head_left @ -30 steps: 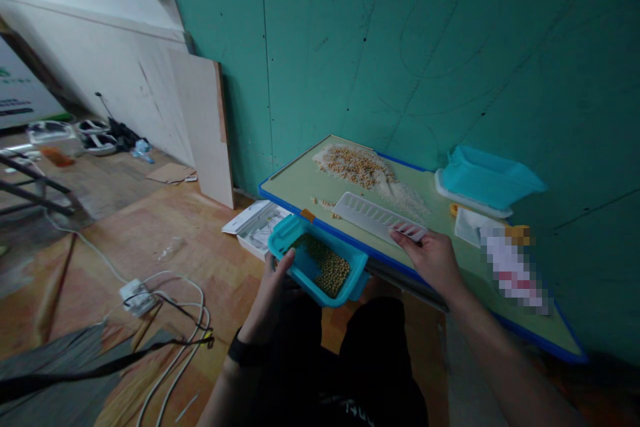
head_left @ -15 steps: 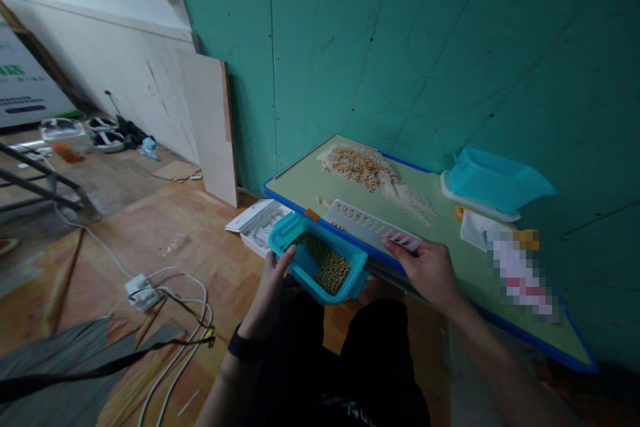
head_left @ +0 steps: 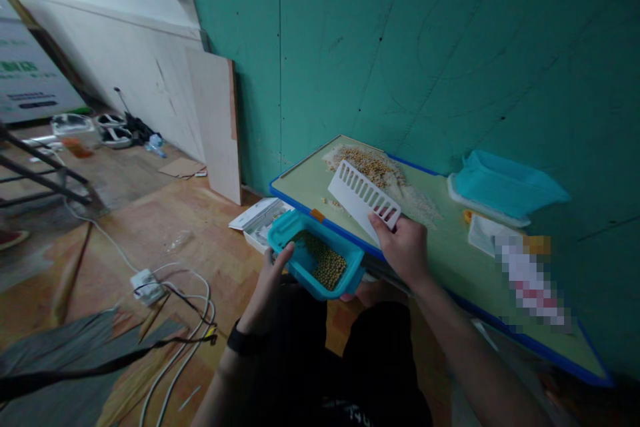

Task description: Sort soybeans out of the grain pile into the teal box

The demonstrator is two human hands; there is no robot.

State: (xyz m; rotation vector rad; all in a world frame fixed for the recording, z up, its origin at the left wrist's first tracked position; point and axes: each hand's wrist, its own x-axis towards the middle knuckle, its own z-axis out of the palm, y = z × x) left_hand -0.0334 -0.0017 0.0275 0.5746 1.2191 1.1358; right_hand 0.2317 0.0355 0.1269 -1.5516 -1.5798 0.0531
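Note:
My left hand (head_left: 270, 283) grips the near-left side of a teal plastic bin (head_left: 303, 260), held just below the table's front edge. Yellow beans (head_left: 327, 267) lie in the bin. My right hand (head_left: 403, 250) is closed on the lower end of a white slotted scraper (head_left: 363, 199), which is lifted and tilted above the green table (head_left: 305, 183). A pile of beans mixed with white grains (head_left: 380, 173) lies on the table beyond the scraper. A few loose beans (head_left: 327, 201) sit near the front edge.
A teal lid on a white tray (head_left: 505, 187) and a white dish (head_left: 485, 232) stand at the table's right. An open white box (head_left: 257, 221), a power strip (head_left: 146, 283) with cables and a leaning board (head_left: 217, 123) occupy the wooden floor on the left.
My right hand has lifted the scraper off the table and swung it upright toward the bean pile. The bin in my left hand stays under the edge. The view has shifted slightly.

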